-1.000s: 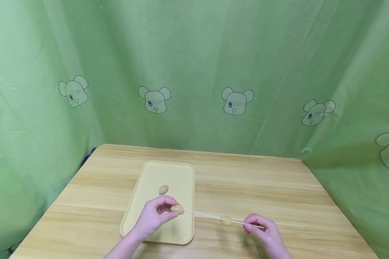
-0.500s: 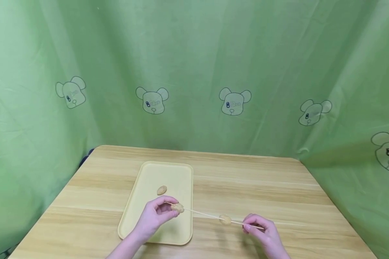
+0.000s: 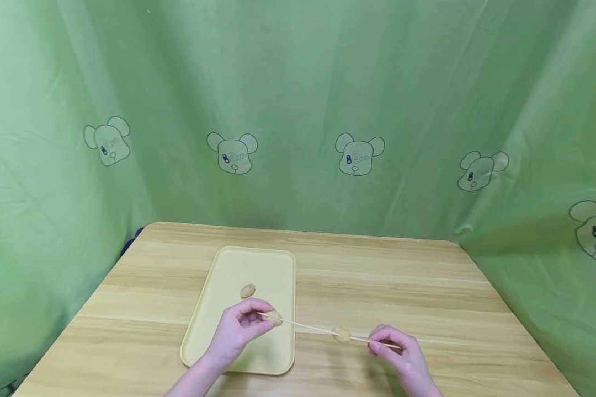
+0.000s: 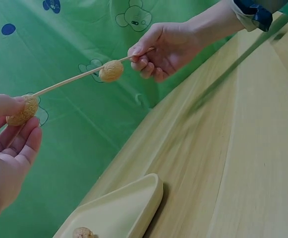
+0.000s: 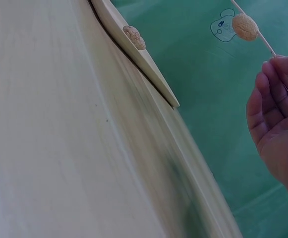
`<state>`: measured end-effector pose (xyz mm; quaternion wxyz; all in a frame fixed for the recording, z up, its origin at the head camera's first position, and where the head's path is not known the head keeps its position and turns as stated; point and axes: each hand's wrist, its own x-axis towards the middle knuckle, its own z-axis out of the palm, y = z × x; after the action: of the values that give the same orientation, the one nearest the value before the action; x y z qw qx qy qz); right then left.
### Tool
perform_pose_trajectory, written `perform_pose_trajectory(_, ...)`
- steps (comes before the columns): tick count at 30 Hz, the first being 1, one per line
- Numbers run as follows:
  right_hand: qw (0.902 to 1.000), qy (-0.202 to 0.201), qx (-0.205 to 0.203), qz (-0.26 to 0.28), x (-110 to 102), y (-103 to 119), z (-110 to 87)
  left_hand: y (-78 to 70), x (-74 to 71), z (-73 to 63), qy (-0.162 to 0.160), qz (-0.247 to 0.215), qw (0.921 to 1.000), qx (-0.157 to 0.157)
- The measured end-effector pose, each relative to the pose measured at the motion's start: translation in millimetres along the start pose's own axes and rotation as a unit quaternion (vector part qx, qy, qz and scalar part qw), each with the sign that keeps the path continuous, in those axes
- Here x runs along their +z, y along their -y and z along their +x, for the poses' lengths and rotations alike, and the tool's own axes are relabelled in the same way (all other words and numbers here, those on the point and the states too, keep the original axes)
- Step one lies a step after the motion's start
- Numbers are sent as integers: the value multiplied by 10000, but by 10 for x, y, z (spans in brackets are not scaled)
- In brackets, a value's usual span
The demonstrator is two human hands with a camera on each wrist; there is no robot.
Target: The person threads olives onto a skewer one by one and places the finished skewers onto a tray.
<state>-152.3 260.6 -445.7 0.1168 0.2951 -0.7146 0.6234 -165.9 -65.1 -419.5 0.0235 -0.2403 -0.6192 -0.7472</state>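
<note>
A thin wooden skewer [image 3: 310,328] stretches between my two hands above the table. My left hand [image 3: 234,332] pinches a tan, bumpy oval ball [image 3: 274,318], fried-looking, at the skewer's left end. The skewer's tip pokes out past that ball, towards the palm. Farther right along the stick sits a second tan ball [image 3: 341,334], touched by neither hand. My right hand [image 3: 399,353] pinches the skewer near its other end, thumb against forefinger, as the right wrist view shows for that hand [image 5: 282,111]. One more such ball [image 3: 248,290] lies on the pale yellow tray [image 3: 238,264].
The tray lies on the left part of a wood-grain table [image 3: 402,275], partly under my left hand. Green curtains [image 3: 298,82] printed with bear heads enclose the table at the back and sides.
The skewer's tip has come out through the left ball. My right hand and the second ball have shifted slightly left. The ball on the tray stays put.
</note>
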Motion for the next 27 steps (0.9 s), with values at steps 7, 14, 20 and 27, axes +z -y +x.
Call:
perform_pose_trajectory(7, 10000, 44, -53, -31, 61, -11, 21, -13, 44, -7, 175, -146, 9994, 264)
perform_pose_trajectory(14, 9998, 57, -127, 111, 118, -11, 48, -12, 81, -8, 214, -260, 9990, 308)
perform_pose_trajectory(20, 9998, 76, 120, 121, 163, 66, 89, 8, 89, 1, 209, -418, 9987, 223)
perform_pose_trajectory(27, 9994, 207, -32, 267, 199, 70, 123, 42, 111, 9, 272, -635, 9972, 273)
